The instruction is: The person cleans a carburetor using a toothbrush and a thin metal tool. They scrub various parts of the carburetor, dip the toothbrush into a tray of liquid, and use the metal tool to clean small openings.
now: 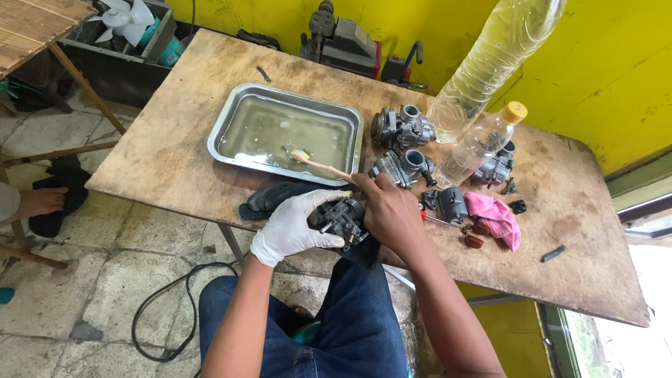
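My left hand (pixel 292 225), in a white glove, grips a dark metal carburetor (pixel 341 218) at the near edge of the wooden table (pixel 175 140). My bare right hand (pixel 390 210) holds a toothbrush (pixel 320 165) by its handle. The bristle end reaches into a steel tray (pixel 231 116) filled with cloudy liquid. A black glove or rag (pixel 269 199) lies just left of the carburetor.
Two more carburetors (pixel 400 127) (pixel 404 166) sit beside the tray, a third (pixel 494 168) behind two clear plastic bottles (pixel 490 63) (pixel 479 143). A pink cloth (pixel 495 214) and small parts (pixel 476 234) lie to the right. A black cable (pixel 164 308) runs across the floor. Another person's foot (pixel 38 203) shows at the left.
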